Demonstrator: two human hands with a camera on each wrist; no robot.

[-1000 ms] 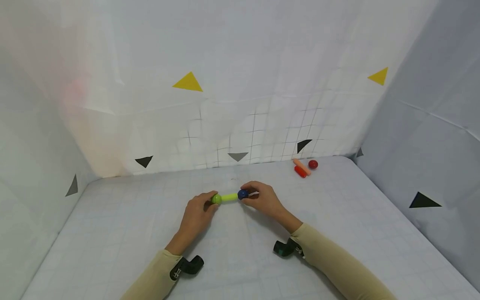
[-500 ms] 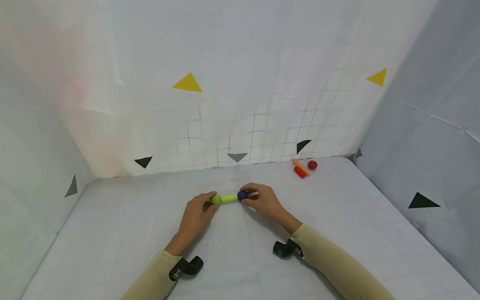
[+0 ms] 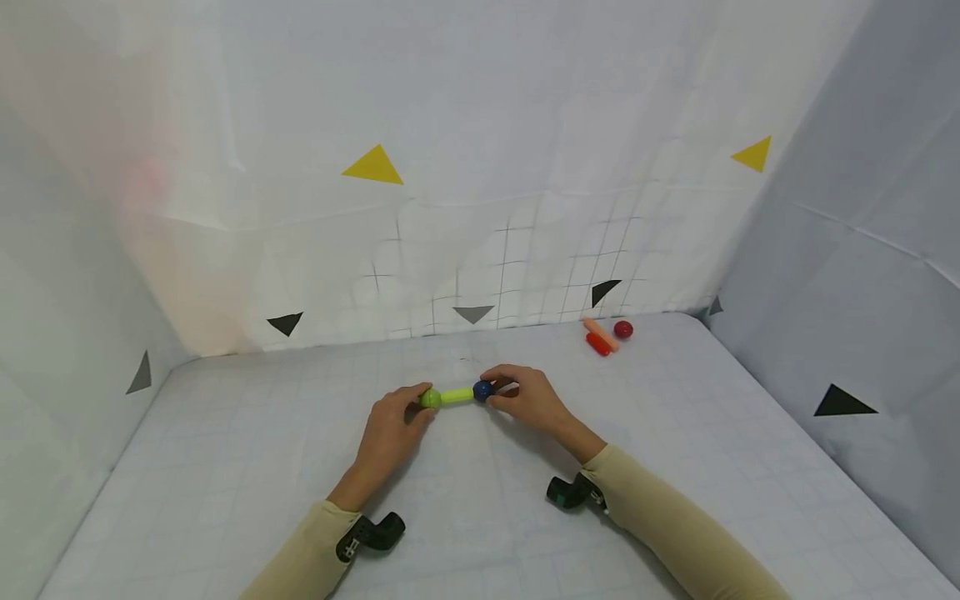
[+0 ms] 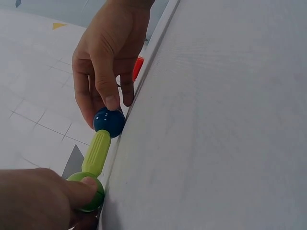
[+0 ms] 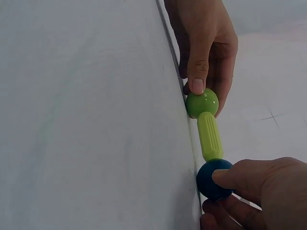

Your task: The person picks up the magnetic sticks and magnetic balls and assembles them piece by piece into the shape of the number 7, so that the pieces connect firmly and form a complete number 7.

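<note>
A lime-yellow ribbed rod (image 3: 457, 395) joins a green ball (image 3: 431, 398) to a dark blue ball (image 3: 482, 390), all in one line near the table's middle. My left hand (image 3: 386, 432) pinches the green ball between thumb and fingers. At the other end, my right hand (image 3: 536, 406) holds the blue ball the same way. The left wrist view shows the rod (image 4: 96, 153) meeting both balls, with the right thumb lying on the blue ball (image 4: 109, 121). In the right wrist view, the left thumb presses against the green ball (image 5: 202, 102).
Toward the back right of the white-covered table (image 3: 247, 467) lie an orange rod (image 3: 602, 334), a short red rod (image 3: 597, 343) and a red ball (image 3: 623, 329). White sheeting with yellow, black and grey triangles rises behind and at both sides.
Everything in the head view has drifted very slightly left. Both hands keep their hold on the two balls, and the joined piece stays in place.
</note>
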